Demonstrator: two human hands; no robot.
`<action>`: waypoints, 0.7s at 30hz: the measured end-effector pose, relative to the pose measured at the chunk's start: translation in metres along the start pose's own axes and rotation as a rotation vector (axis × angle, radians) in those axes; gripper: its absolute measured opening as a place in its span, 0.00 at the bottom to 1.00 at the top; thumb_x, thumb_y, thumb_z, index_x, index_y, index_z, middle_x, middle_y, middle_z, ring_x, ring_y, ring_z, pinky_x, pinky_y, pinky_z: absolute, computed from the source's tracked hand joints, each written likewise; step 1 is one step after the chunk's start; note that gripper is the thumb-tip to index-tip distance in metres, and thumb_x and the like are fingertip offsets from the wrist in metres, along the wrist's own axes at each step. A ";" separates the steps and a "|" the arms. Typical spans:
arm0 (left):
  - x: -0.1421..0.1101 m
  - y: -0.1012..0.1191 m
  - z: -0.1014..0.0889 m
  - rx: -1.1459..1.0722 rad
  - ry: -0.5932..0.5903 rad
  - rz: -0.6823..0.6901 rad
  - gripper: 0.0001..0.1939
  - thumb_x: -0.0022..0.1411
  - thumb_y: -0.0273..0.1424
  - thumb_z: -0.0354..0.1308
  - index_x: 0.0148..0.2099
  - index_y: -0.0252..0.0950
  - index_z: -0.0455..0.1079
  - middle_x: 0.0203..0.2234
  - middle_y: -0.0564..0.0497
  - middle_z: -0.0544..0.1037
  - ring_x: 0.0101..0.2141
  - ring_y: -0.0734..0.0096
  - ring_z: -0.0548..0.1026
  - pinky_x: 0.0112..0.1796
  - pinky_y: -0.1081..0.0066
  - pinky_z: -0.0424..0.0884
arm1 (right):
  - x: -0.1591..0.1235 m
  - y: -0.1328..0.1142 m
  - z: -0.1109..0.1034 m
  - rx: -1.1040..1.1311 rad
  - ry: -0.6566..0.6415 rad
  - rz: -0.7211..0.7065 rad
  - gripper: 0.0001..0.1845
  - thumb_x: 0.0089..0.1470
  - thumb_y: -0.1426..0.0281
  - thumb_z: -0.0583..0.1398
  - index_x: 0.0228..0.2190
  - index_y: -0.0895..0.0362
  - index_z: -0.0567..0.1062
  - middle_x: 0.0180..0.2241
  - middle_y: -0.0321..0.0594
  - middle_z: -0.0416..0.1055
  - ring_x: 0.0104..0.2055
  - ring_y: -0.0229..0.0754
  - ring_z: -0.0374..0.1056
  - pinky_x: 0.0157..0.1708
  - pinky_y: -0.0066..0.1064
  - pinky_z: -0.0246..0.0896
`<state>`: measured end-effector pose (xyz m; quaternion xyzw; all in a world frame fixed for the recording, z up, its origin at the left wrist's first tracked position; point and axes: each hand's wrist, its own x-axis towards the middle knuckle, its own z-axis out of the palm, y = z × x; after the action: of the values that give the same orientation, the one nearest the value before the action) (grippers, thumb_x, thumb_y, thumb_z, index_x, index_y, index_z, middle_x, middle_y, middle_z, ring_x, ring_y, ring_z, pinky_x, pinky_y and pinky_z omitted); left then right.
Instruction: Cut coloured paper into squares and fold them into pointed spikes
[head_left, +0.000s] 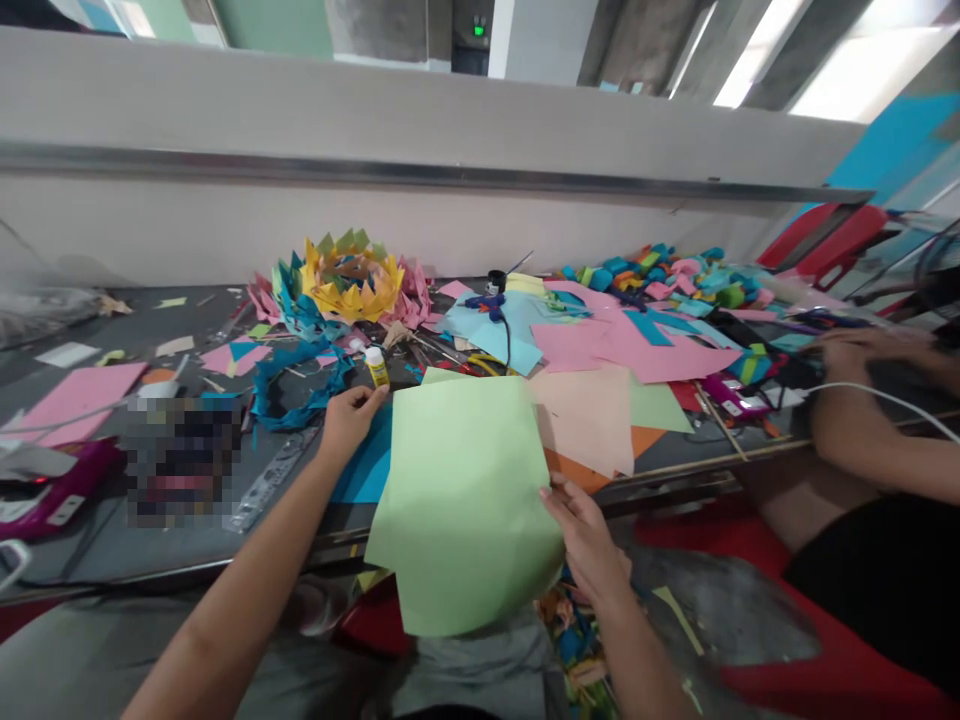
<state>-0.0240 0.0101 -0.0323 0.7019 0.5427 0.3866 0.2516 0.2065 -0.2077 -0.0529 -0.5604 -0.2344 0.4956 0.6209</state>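
Observation:
A light green paper sheet (469, 500) lies tilted over the table's front edge and hangs toward my lap, with a second green sheet partly showing behind it. My right hand (592, 545) pinches its right edge, thumb on top. At the upper left corner, my left hand (351, 425) is closed, its fingertips at the sheet's edge. Just beyond those fingers stands a glue stick (376, 368) with a white cap. Blue paper (364, 465) lies partly under the green sheet, beside my left wrist.
Finished-looking paper crowns (352, 285) and a blue paper ring (296, 385) sit to the left. Pink paper (660, 345), a blue glue gun (486, 305) and colourful paper pieces (675, 270) lie farther back. A clear ruler (270, 480) is left; another person's arm (862, 400) rests at right.

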 end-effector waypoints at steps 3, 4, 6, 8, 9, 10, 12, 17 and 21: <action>-0.001 0.001 0.001 0.021 -0.028 0.044 0.17 0.54 0.35 0.52 0.44 0.33 0.69 0.38 0.48 0.76 0.35 0.68 0.74 0.34 0.74 0.68 | 0.001 -0.001 0.008 -0.052 -0.051 0.044 0.24 0.43 0.59 0.64 0.42 0.56 0.67 0.35 0.42 0.75 0.36 0.48 0.71 0.36 0.36 0.64; -0.002 0.002 0.000 0.031 -0.040 0.055 0.18 0.53 0.33 0.51 0.46 0.34 0.68 0.42 0.47 0.75 0.38 0.67 0.73 0.38 0.73 0.68 | 0.002 -0.001 0.010 -0.064 -0.064 0.044 0.27 0.43 0.59 0.64 0.44 0.55 0.66 0.36 0.43 0.75 0.37 0.48 0.71 0.37 0.36 0.65; -0.003 0.005 -0.001 0.059 -0.067 0.055 0.15 0.53 0.31 0.51 0.43 0.35 0.70 0.42 0.46 0.75 0.41 0.63 0.72 0.42 0.71 0.66 | 0.005 -0.003 0.010 -0.074 -0.071 0.008 0.32 0.45 0.60 0.63 0.50 0.53 0.61 0.41 0.44 0.74 0.40 0.48 0.70 0.38 0.37 0.64; -0.006 0.009 -0.002 0.083 -0.099 0.032 0.12 0.53 0.32 0.51 0.38 0.36 0.72 0.38 0.46 0.77 0.41 0.59 0.72 0.43 0.68 0.65 | 0.007 -0.003 0.007 -0.112 -0.025 -0.069 0.33 0.46 0.60 0.62 0.53 0.52 0.59 0.47 0.45 0.70 0.46 0.49 0.67 0.43 0.38 0.62; -0.008 0.011 -0.003 0.086 -0.118 0.015 0.11 0.54 0.34 0.52 0.37 0.36 0.72 0.36 0.46 0.77 0.41 0.58 0.72 0.43 0.67 0.65 | 0.008 -0.003 0.004 -0.157 0.011 -0.102 0.32 0.47 0.60 0.61 0.52 0.52 0.61 0.50 0.44 0.68 0.49 0.49 0.65 0.45 0.38 0.61; -0.010 0.014 -0.003 0.082 -0.139 -0.004 0.12 0.54 0.35 0.52 0.37 0.37 0.72 0.36 0.46 0.77 0.40 0.57 0.73 0.41 0.67 0.65 | 0.009 -0.003 0.000 -0.215 0.046 -0.122 0.29 0.47 0.60 0.60 0.51 0.53 0.64 0.52 0.43 0.66 0.52 0.49 0.62 0.48 0.37 0.59; -0.016 0.020 -0.001 0.051 -0.196 -0.047 0.13 0.53 0.38 0.54 0.37 0.37 0.72 0.34 0.47 0.78 0.37 0.57 0.74 0.38 0.68 0.66 | 0.009 -0.003 -0.006 -0.342 0.083 -0.124 0.25 0.48 0.58 0.59 0.48 0.54 0.69 0.51 0.42 0.66 0.53 0.49 0.60 0.48 0.35 0.57; -0.025 0.033 0.013 -0.108 -0.330 -0.225 0.25 0.46 0.40 0.62 0.46 0.34 0.68 0.35 0.45 0.77 0.32 0.61 0.75 0.29 0.71 0.68 | 0.006 -0.007 -0.007 -0.546 -0.025 -0.041 0.29 0.50 0.57 0.57 0.51 0.59 0.68 0.23 0.37 0.68 0.28 0.43 0.64 0.28 0.32 0.59; -0.025 0.043 0.021 -0.298 -0.395 -0.406 0.35 0.45 0.39 0.63 0.55 0.34 0.59 0.43 0.41 0.74 0.31 0.61 0.76 0.26 0.70 0.70 | 0.008 -0.008 0.003 -0.645 -0.060 -0.052 0.34 0.49 0.56 0.57 0.53 0.65 0.65 0.14 0.29 0.53 0.18 0.38 0.52 0.20 0.30 0.52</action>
<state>0.0148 -0.0250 -0.0177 0.5964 0.5497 0.2599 0.5240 0.2098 -0.1984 -0.0465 -0.7072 -0.4117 0.3958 0.4167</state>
